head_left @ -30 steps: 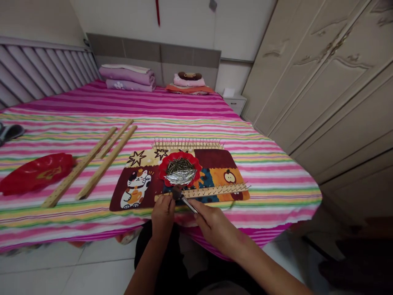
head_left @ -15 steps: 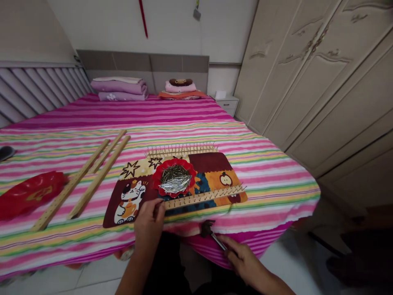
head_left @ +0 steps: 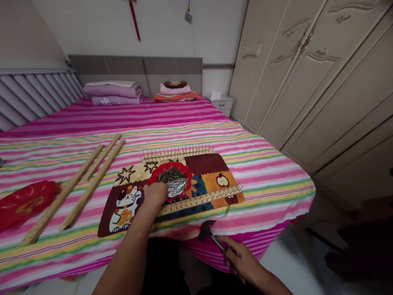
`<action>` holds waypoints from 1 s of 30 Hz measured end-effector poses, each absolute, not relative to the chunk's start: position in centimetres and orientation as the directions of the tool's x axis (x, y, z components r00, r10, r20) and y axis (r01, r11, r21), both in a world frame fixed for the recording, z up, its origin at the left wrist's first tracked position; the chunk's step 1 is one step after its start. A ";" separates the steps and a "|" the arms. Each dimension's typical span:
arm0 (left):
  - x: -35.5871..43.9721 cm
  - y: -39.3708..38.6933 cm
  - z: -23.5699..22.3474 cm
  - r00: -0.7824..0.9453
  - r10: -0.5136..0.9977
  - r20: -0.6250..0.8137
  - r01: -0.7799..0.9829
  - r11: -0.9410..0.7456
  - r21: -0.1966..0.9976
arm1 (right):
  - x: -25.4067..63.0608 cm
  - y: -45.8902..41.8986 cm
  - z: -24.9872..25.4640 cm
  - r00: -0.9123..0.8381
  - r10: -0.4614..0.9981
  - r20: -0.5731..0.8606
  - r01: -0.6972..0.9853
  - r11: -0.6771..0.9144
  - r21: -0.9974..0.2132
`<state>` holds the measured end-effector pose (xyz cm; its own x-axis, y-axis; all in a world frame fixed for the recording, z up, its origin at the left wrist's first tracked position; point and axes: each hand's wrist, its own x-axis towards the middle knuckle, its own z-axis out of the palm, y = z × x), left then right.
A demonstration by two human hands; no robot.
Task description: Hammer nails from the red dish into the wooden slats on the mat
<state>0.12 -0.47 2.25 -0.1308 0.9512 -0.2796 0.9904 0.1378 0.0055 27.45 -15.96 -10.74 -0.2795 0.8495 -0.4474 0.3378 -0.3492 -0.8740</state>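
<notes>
Bed (head_left: 260,172): red plate (head_left: 27,200), cut off by the frame, and three bars (head_left: 93,184) lie left of the mat (head_left: 205,164), a far strip (head_left: 178,154) at its back edge. Left hand (head_left: 156,194) at bowl (head_left: 188,174), fingers hidden, grip can't be told. Right hand (head_left: 238,258) grips hammer (head_left: 213,239); near strip (head_left: 199,200), pale, nail-studded, lies on mat before bowl of loose nails (head_left: 178,187).

On the bed (head_left: 260,164) I can count 2 nailed strips (head_left: 199,200) (head_left: 178,155), 3 other strips (head_left: 64,194) (head_left: 103,157) (head_left: 93,184), 1 hammer (head_left: 206,229), 1 red bowl (head_left: 188,180), 1 red dish (head_left: 27,203), 1 mat (head_left: 208,164) and 2 bedding stacks (head_left: 113,92) (head_left: 176,91).
</notes>
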 end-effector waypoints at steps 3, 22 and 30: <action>-0.5 -0.9 2.4 -0.104 0.961 -0.257 0.994 0.111 0.014 | 27.5 -15.9 -10.7 -0.288 0.845 -0.450 0.335 -0.351 -0.874; -3.9 -2.9 2.1 -0.287 0.954 -0.086 0.112 0.123 0.986 | 27.0 -15.8 -9.9 -0.278 0.853 -0.441 0.335 -0.344 -0.877; -3.8 -6.9 4.3 -0.246 0.938 -0.244 -0.179 0.204 0.962 | 27.1 -15.8 -9.6 -0.272 0.845 -0.460 0.338 -0.364 -0.868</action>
<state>-3.80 -6.89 4.31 -0.2464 0.9379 -0.2444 -0.1795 0.2037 0.9625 27.07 -15.83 -9.65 -0.2719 0.8452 -0.4601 0.3375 -0.3640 -0.8681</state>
